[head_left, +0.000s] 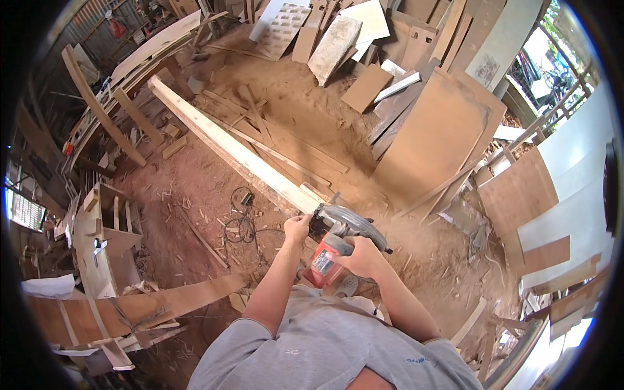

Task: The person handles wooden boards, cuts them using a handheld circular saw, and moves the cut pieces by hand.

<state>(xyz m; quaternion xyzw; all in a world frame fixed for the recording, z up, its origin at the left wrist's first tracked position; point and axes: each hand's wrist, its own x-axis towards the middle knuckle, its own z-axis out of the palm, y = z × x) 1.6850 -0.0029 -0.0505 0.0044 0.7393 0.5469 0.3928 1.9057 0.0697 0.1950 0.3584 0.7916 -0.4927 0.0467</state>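
Note:
My right hand (365, 258) is wrapped round the handle of a red and grey circular saw (323, 259). The saw's rounded blade guard (354, 224) points away from me to the right. A long pale wooden plank (227, 147) runs from the far left down to the saw, and its near end meets the tool. My left hand (298, 229) is closed at the plank's near edge, right beside the saw's base. Its fingertips are partly hidden there. The blade itself is hidden from view.
A black cable (239, 224) lies coiled on the dirt floor, left of the plank. Offcuts and wood chips are scattered around. Large brown panels (435, 133) lean at the right, and a curved wooden piece (149, 305) lies at the lower left.

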